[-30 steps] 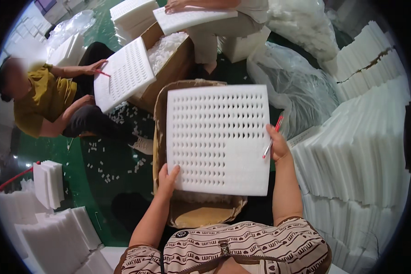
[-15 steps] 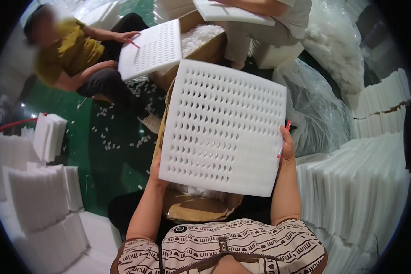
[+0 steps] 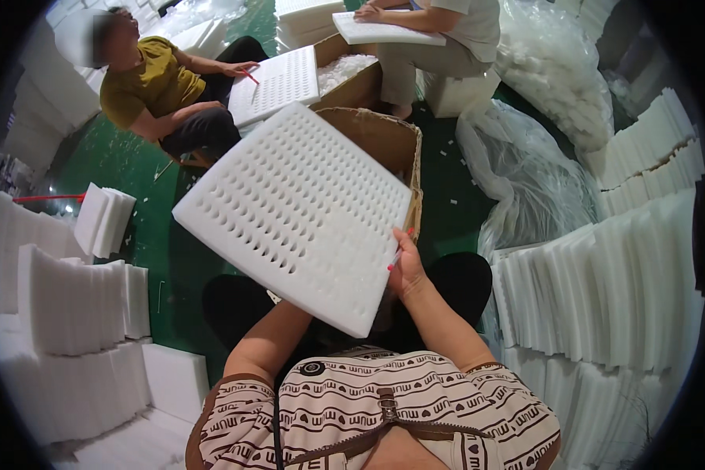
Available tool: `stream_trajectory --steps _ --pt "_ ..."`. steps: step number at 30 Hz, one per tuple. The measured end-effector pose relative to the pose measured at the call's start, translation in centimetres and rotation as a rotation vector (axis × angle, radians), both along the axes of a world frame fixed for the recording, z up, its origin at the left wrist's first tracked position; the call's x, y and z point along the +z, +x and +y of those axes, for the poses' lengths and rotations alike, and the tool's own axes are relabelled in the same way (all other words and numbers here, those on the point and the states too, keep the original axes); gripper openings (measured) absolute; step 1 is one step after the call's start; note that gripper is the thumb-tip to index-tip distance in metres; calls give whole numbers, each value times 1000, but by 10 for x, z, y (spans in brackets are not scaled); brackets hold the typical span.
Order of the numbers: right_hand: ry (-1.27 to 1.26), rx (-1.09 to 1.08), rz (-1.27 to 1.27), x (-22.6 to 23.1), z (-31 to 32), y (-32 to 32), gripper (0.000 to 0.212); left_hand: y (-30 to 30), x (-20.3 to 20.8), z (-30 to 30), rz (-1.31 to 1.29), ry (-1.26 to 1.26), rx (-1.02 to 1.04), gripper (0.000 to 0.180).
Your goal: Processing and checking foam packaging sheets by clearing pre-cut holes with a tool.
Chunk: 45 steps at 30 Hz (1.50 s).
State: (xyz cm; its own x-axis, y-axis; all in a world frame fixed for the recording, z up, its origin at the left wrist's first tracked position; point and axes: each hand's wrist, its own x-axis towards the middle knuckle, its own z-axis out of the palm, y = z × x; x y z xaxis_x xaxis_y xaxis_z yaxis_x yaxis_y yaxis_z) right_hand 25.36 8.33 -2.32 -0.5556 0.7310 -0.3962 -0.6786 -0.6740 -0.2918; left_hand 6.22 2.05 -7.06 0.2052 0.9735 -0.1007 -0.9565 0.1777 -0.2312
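Note:
A thick white foam sheet [image 3: 290, 204] with rows of small crescent-shaped cuts lies tilted in front of me, turned so one corner points toward my body. My right hand [image 3: 406, 270] grips its right edge, thumb on top. The same hand also holds a thin pen-like tool [image 3: 392, 265] with red ends against the sheet. My left forearm [image 3: 274, 337] reaches under the sheet's near left edge, and the sheet hides that hand's fingers. Part of the sheet, toward its near right side, shows faint outlines rather than open holes.
Beyond the sheet stands an open cardboard box [image 3: 376, 129]. A person in a yellow top [image 3: 153, 86] works on another foam sheet [image 3: 278, 82]; a second person [image 3: 462, 39] sits farther back. Foam stacks rise at right [image 3: 595, 290] and left [image 3: 74, 298]. Clear plastic [image 3: 525, 164] lies on the green floor.
The foam sheet has turned anticlockwise and shifted left, lower toward me. My right hand has moved left with it, and my left hand has slipped from sight beneath it. The cardboard box shows more.

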Motion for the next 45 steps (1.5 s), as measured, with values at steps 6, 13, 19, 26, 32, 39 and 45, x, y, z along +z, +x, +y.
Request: stream_trajectory --steps 6,13,19,26,32,39,45 --pt "1 -10 -32 25 -19 -1 48 4 16 -8 -141 93 -102 71" --pt "42 -24 88 23 -25 -6 47 17 47 -2 13 219 -199 67" --pt "30 -83 62 24 -29 -11 44 18 51 6 38 344 -183 65" --pt "73 -64 160 0 -30 -6 44 5 47 -7 131 193 -122 60" --pt "114 -49 163 -1 -42 4 43 12 49 -18 153 307 -134 59" --pt "179 -87 110 20 -50 16 43 -15 36 -16 275 147 -127 62" --pt "130 -92 71 16 -56 4 43 2 51 -29 94 195 -166 60"
